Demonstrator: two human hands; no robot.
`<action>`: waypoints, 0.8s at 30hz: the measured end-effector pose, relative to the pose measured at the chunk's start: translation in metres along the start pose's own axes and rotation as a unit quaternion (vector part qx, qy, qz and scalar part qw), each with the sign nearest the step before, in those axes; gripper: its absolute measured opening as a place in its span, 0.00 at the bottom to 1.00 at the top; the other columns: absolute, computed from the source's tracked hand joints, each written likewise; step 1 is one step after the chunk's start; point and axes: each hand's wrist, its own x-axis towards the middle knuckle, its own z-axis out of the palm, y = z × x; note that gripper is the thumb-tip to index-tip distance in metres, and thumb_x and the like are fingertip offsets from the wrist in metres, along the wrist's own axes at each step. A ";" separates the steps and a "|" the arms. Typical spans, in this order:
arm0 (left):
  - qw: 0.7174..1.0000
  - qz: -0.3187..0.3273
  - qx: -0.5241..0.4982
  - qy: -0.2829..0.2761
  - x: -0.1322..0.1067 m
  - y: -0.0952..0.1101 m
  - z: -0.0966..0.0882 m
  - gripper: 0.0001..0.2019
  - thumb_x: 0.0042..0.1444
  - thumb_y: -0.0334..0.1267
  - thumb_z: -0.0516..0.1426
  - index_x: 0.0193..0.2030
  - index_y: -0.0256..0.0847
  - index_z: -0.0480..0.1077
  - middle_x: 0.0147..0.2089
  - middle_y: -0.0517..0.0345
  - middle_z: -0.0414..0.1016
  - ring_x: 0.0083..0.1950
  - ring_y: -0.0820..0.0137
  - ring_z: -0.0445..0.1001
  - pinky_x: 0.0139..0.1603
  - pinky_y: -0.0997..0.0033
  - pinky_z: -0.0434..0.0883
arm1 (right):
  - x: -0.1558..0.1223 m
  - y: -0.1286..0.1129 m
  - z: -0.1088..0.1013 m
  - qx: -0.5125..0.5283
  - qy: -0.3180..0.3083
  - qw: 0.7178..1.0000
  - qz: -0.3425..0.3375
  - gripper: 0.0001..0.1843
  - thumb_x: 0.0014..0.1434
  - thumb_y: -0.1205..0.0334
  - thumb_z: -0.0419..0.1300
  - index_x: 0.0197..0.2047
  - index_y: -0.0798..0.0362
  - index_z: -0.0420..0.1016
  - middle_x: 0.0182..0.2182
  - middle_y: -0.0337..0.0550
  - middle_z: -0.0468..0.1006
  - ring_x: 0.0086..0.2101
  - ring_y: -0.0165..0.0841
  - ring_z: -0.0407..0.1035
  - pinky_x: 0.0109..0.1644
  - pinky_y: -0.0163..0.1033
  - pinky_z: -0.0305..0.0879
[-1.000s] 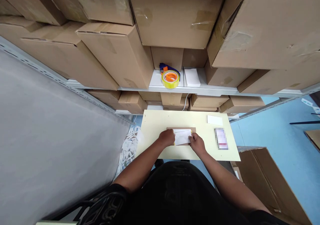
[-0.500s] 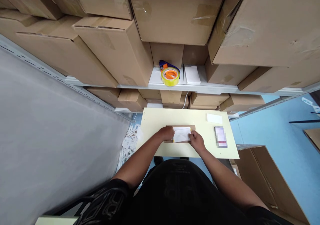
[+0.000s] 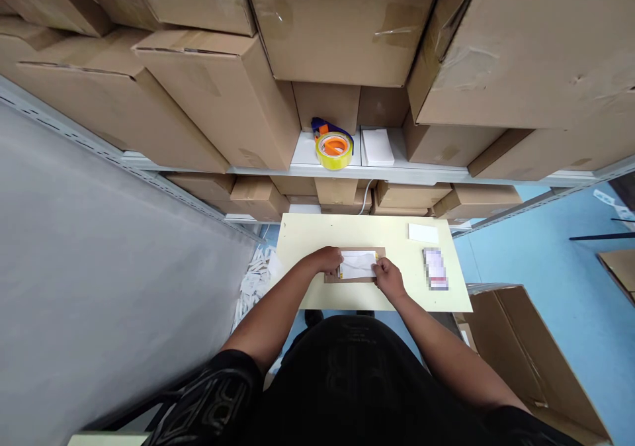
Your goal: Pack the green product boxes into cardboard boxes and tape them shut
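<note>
A white paper sheet with small yellow marks at its ends (image 3: 358,265) lies over a flat brown cardboard piece (image 3: 332,278) on the pale yellow table (image 3: 307,234). My left hand (image 3: 327,260) is closed at the paper's left end, its fingers curled and partly hidden. At the right end, my right hand (image 3: 389,278) pinches the paper's edge between thumb and finger. The brown piece sticks out beyond the paper on several sides. Whether anything lies between the two cannot be made out.
A white card stack (image 3: 423,233) and a blurred printed item (image 3: 435,269) lie on the table's right. Yellow tape (image 3: 334,160) and a white stack (image 3: 378,147) sit on the shelf among cardboard boxes (image 3: 347,29). An open carton (image 3: 520,347) stands at right, paper scraps (image 3: 253,280) at left.
The view has shifted slightly. Both hands stay at the paper's ends, and its surface creases look a little different. Nothing has visibly been let go or picked up.
</note>
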 end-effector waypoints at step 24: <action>0.978 -0.005 -0.091 0.186 -0.014 -0.008 0.026 0.13 0.56 0.43 0.64 0.44 0.44 0.69 0.44 0.57 0.82 0.42 0.65 0.82 0.42 0.70 0.74 | 0.000 -0.014 -0.009 0.146 -0.064 0.982 0.098 0.16 0.55 0.47 0.64 0.31 0.48 0.64 0.17 0.31 0.70 0.16 0.30 0.67 0.17 0.32 0.59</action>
